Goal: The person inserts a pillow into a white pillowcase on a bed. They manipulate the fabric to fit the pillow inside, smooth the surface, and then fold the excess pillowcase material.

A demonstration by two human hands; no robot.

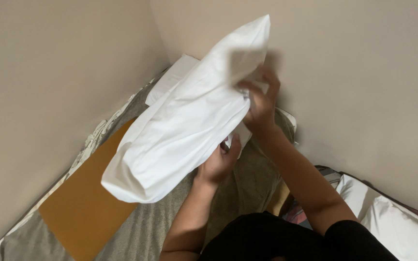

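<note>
Right hand (261,104): fingers curled, pinching a bunch of white cloth at the upper edge of the white pillow (185,121); fingertips pressed into the fabric, thumb hidden behind the gathered fold. Left hand (218,163): lower down, palm up against the pillow's underside, thumb raised along the cloth, other fingers tucked in beneath the fabric and out of sight, so spread or closed cannot be told. Grip on the cloth likely but not fully shown.

Pillow held up in the air between both hands, tilted, one end high near the corner of the walls, the other end low and left, hanging clear above the bedding. Cover smooth along the long side, wrinkled where bunched at the right hand.

Below: grey-brown blanket (247,179) over the bed, an orange-brown sheet (85,198) laid flat to the left of it, patterned pale edging (95,135) running along the left wall. Second white pillow (172,77) lying flat at the head of the bed in the corner, partly behind the held one. More white pillows (393,217) at lower right, beside the right forearm. Black sleeves (286,239) at the bottom edge. Plain beige walls (49,72) on both sides.
</note>
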